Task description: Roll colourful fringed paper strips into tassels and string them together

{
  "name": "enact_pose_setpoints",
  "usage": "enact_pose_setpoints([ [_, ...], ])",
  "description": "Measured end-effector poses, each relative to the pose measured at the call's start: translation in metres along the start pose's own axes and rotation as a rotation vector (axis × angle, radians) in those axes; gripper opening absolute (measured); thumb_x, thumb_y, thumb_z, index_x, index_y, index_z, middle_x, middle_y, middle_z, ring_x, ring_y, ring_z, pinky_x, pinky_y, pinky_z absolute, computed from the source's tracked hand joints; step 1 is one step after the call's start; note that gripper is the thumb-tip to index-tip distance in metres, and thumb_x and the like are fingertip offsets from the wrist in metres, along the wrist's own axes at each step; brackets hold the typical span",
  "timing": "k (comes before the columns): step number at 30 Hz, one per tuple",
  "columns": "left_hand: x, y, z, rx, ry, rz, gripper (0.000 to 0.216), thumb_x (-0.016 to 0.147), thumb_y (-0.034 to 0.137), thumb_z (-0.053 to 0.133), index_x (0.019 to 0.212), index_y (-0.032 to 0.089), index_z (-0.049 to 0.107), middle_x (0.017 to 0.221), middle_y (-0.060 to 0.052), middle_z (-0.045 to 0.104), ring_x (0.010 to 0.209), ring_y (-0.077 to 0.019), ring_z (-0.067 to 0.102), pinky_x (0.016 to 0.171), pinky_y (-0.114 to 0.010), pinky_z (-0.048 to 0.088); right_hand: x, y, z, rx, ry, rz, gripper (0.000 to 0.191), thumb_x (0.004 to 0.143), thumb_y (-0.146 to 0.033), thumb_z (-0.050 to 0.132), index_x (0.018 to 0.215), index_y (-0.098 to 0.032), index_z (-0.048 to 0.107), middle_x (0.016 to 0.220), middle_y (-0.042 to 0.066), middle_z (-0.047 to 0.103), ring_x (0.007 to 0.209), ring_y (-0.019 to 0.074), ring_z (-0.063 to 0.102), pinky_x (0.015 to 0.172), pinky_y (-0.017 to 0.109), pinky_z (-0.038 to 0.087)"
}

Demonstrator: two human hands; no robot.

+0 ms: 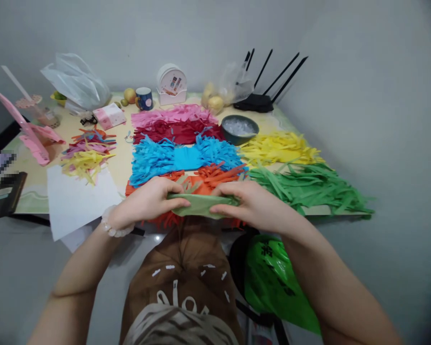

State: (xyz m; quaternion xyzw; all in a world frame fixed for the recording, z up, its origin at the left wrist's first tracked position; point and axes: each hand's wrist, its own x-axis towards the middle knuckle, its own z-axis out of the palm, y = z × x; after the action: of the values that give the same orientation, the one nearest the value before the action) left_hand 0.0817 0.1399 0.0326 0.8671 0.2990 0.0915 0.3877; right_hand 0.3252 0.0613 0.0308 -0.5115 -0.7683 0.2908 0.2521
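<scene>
Between my two hands, just above the table's front edge, is a piece of light green tissue paper point(197, 205), folded flat. My left hand point(161, 196), below a beaded bracelet point(117, 223), pinches its left end. At the right end, my right hand point(244, 201) grips it between thumb and fingers. Orange fringed paper point(222, 176) lies right behind and beneath the hands. Farther back are blue fringed paper point(187, 157), dark red fringed paper point(175, 132) and pink fringed paper point(179, 115).
Green fringed paper point(316, 187) and yellow fringed paper point(283, 148) lie at right beside a dark bowl point(240, 129). A router point(255, 102), mug point(144, 98), plastic bag point(79, 81) and drink cup point(46, 116) stand behind. White sheets point(79, 201) overhang the front edge. A green bag point(273, 282) hangs low right.
</scene>
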Motion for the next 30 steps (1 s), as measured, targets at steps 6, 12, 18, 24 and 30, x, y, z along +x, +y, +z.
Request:
enact_pose_setpoints([
  [6, -0.001, -0.003, 0.0, 0.008, 0.088, -0.054, 0.035, 0.083, 0.043, 0.063, 0.063, 0.015, 0.057, 0.058, 0.004, 0.049, 0.058, -0.0104, 0.042, 0.054, -0.023, 0.028, 0.003, -0.003, 0.008, 0.039, 0.09, 0.15, 0.023, 0.085, -0.035, 0.064, 0.069, -0.018, 0.063, 0.064, -0.001, 0.064, 0.06, 0.013, 0.054, 0.058, 0.023, 0.039],
  [12, -0.001, -0.009, 0.001, -0.18, 0.114, -0.066, 0.029, 0.087, 0.04, 0.059, 0.071, 0.016, 0.058, 0.063, 0.003, 0.056, 0.058, -0.0114, 0.05, 0.056, -0.022, 0.036, -0.007, 0.006, 0.011, 0.171, 0.203, 0.187, 0.024, 0.083, -0.036, 0.066, 0.068, -0.019, 0.058, 0.065, -0.002, 0.06, 0.059, 0.013, 0.053, 0.056, 0.023, 0.039],
  [18, 0.0, -0.011, -0.001, -0.263, 0.023, -0.111, 0.033, 0.088, 0.042, 0.059, 0.07, 0.015, 0.061, 0.058, 0.001, 0.061, 0.053, -0.0132, 0.056, 0.054, -0.023, 0.041, -0.011, 0.006, 0.014, 0.125, 0.233, 0.155, 0.022, 0.079, -0.031, 0.071, 0.098, -0.02, 0.069, 0.097, 0.004, 0.073, 0.084, 0.0196, 0.066, 0.074, 0.027, 0.049],
  [24, 0.003, -0.008, -0.006, -0.203, 0.022, -0.032, 0.033, 0.087, 0.04, 0.06, 0.067, 0.014, 0.064, 0.062, 0.0, 0.063, 0.057, -0.0127, 0.056, 0.053, -0.022, 0.04, -0.006, 0.005, 0.008, 0.116, 0.143, 0.145, 0.017, 0.083, -0.037, 0.069, 0.084, -0.02, 0.072, 0.087, 0.003, 0.073, 0.079, 0.0193, 0.066, 0.072, 0.027, 0.048],
  [30, -0.002, -0.012, 0.0, -0.282, 0.1, -0.045, 0.03, 0.087, 0.039, 0.062, 0.07, 0.015, 0.063, 0.063, 0.0, 0.064, 0.057, -0.0129, 0.06, 0.053, -0.021, 0.045, -0.008, 0.006, 0.019, 0.214, 0.238, 0.115, 0.023, 0.087, -0.035, 0.065, 0.072, -0.019, 0.058, 0.073, 0.0, 0.063, 0.068, 0.0143, 0.058, 0.063, 0.024, 0.044],
])
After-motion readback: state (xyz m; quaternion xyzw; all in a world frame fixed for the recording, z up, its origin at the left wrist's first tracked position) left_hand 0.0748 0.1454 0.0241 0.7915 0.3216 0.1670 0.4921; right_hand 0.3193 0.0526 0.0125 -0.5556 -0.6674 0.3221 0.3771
